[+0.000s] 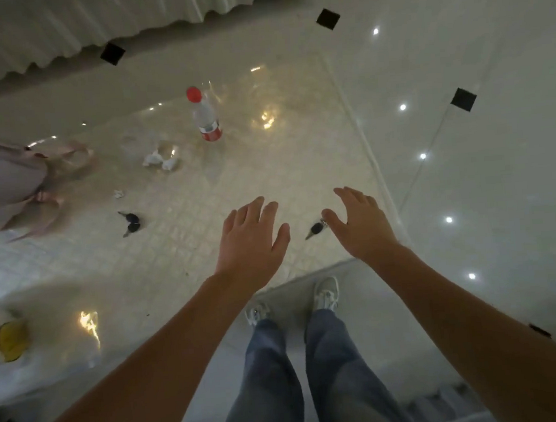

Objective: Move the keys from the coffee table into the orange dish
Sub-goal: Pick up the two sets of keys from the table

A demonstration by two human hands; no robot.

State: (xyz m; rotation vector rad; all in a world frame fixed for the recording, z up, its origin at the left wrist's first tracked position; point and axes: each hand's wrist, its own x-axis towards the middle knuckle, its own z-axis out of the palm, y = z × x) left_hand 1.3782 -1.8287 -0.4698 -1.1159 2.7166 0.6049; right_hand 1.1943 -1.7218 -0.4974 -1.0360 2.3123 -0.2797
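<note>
A pair of black-headed keys [130, 222] lies on the glossy coffee table [202, 190] at centre left. Another black-headed key [316, 230] lies near the table's right front corner, just left of my right hand's thumb. My right hand [360, 221] hovers open beside that key, fingers spread, holding nothing. My left hand [252, 242] is also open, palm down, over the table's front part between the two sets of keys. A yellow-orange round dish [11, 340] shows at the far left edge, partly cut off and blurred.
A clear plastic bottle [205, 115] with a red cap and label stands at the table's far middle. Crumpled white paper [161, 160] lies left of it. A pink bag [7, 175] rests at the left. My legs and white shoes stand at the table's front edge.
</note>
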